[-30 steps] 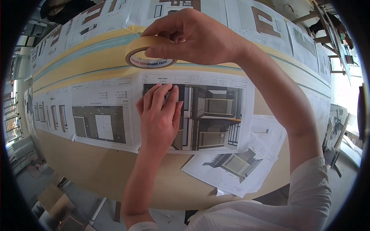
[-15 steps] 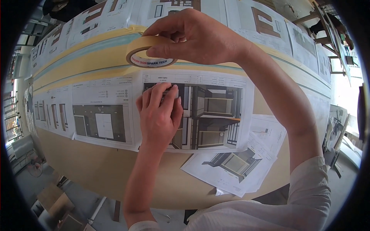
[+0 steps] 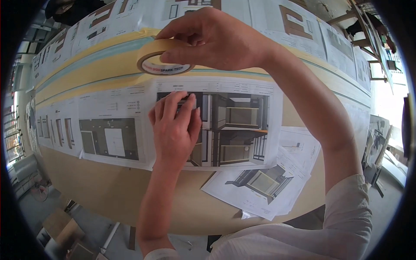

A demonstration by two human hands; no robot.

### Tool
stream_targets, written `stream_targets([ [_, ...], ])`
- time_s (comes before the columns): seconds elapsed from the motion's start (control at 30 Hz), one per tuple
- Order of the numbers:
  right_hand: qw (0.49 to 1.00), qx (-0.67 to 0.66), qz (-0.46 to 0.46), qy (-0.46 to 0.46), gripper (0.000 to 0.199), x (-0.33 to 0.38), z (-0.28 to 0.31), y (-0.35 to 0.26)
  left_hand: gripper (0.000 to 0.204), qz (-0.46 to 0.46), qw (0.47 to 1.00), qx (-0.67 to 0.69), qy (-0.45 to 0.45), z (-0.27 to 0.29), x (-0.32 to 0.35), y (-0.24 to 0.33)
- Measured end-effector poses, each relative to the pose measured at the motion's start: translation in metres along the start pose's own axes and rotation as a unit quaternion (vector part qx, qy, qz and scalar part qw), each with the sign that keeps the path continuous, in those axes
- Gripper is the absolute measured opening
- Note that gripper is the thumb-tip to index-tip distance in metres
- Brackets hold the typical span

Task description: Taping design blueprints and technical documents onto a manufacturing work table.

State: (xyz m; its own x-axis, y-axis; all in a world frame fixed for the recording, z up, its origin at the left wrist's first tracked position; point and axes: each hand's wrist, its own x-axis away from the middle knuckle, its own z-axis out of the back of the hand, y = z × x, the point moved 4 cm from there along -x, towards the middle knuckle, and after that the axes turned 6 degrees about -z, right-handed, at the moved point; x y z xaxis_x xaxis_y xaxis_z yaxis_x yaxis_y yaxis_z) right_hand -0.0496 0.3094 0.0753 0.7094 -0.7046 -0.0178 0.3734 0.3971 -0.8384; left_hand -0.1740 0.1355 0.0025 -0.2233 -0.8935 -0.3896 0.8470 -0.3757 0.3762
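Note:
My right hand (image 3: 216,39) grips a roll of cream masking tape (image 3: 162,58) above the top edge of a printed sheet with a dark furniture drawing (image 3: 236,125). A strip of the same tape runs along that top edge. My left hand (image 3: 175,130) lies flat on the sheet, fingers together, pressing it against the tan board (image 3: 130,195). Its fingertips reach toward the sheet's upper part, just below the tape roll.
More printed drawing sheets (image 3: 108,134) are lined up along the board to the left, and another row (image 3: 303,21) lies across the top. Loose sheets (image 3: 264,186) hang over the board's lower right edge. Cardboard boxes (image 3: 60,225) sit on the floor at lower left.
My left hand has slid slightly, its fingers shifting on the sheet. The right hand keeps the tape roll in nearly the same place.

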Motion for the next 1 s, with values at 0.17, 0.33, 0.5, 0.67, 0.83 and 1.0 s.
stream_targets([
  [0.17, 1.0, 0.001, -0.01, -0.007, 0.051, 0.003, 0.001, -0.002, 0.026, 0.011, 0.999, -0.037, -0.035, 0.007, -0.004, 0.005],
  [0.33, 0.998, -0.066, 0.01, -0.004, 0.045, 0.002, -0.004, 0.003, 0.032, -0.011, 0.996, -0.055, -0.072, 0.014, -0.01, 0.006],
  [0.5, 0.998, -0.021, -0.023, -0.046, 0.046, 0.003, -0.004, -0.001, 0.036, -0.025, 0.995, -0.056, -0.078, 0.013, -0.01, 0.002],
  [0.67, 0.998, -0.029, -0.028, -0.054, 0.045, 0.004, -0.007, 0.002, 0.031, -0.04, 0.997, -0.05, -0.046, 0.013, -0.012, 0.001],
  [0.83, 0.998, -0.016, -0.029, -0.055, 0.045, 0.005, -0.01, 0.005, 0.032, -0.015, 0.997, -0.047, -0.06, 0.013, -0.011, -0.001],
  [1.0, 0.997, -0.023, -0.042, -0.063, 0.046, 0.005, -0.013, 0.007, 0.042, 0.03, 0.996, -0.073, -0.03, 0.02, -0.014, -0.003],
])
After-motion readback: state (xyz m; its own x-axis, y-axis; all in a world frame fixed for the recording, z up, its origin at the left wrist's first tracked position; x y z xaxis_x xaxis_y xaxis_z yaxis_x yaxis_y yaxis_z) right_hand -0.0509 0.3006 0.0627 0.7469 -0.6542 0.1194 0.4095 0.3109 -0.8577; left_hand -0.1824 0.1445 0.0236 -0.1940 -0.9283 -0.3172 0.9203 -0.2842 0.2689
